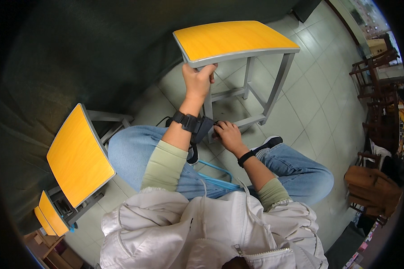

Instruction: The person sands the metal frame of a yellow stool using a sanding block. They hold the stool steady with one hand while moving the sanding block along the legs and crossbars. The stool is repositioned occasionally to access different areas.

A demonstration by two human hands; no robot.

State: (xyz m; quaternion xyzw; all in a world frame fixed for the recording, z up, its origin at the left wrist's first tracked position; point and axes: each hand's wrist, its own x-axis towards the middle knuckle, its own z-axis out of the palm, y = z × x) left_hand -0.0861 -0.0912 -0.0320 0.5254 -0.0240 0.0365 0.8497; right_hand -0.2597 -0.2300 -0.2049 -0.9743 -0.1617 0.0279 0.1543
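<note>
A stool with a yellow wood-look seat and grey metal legs stands on the floor in front of me. Just under its near left corner, my left hand is closed round the top of a leg. Lower down, by the foot of that same leg and the low crossbar, my right hand is curled with its fingertips together. Something small and dark shows at those fingertips, too little of it to name. The black device on my left wrist hides part of the leg there.
To my left, a second yellow-topped stool lies tilted, with another yellow top behind it. Dark cloth hangs along the left and far side. A light blue tube frame shows between my knees. Brown chairs line the right.
</note>
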